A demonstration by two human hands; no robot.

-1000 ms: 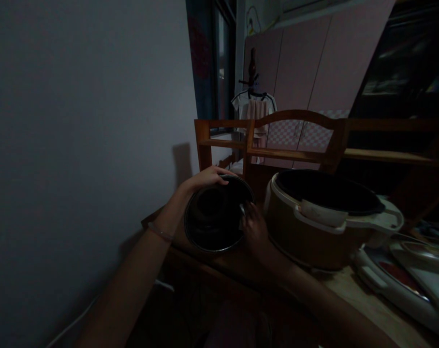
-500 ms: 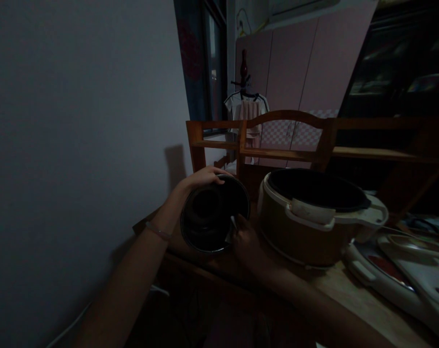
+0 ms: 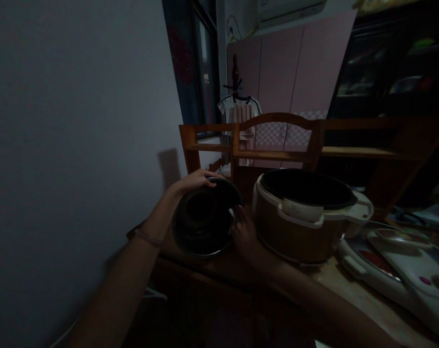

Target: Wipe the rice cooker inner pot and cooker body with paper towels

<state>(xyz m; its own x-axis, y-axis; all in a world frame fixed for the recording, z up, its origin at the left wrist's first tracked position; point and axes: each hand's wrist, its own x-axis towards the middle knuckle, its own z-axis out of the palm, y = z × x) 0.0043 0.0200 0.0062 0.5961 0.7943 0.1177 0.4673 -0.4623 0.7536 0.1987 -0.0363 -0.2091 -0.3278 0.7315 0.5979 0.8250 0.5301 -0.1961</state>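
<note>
Dim light falls on the pale wall point(image 3: 78, 121) and the wooden desk point(image 3: 205, 276), where the black pot point(image 3: 201, 244) sits tilted, its opening toward me. My left hand point(image 3: 195, 181) grips the upper rim, thumb inside. My right hand point(image 3: 245, 238) pinches a small white cloth point(image 3: 231, 212) at the pot's right inner side; it has just slid up from lower down, while the left grip and the tilt look unchanged. I judge that this brings the cloth to another stretch of the wall, though I cannot tell how firmly it presses. Just beside, the cooker point(image 3: 295, 237) stands open, with a pale lid point(image 3: 404, 261) lying beyond it.
</note>
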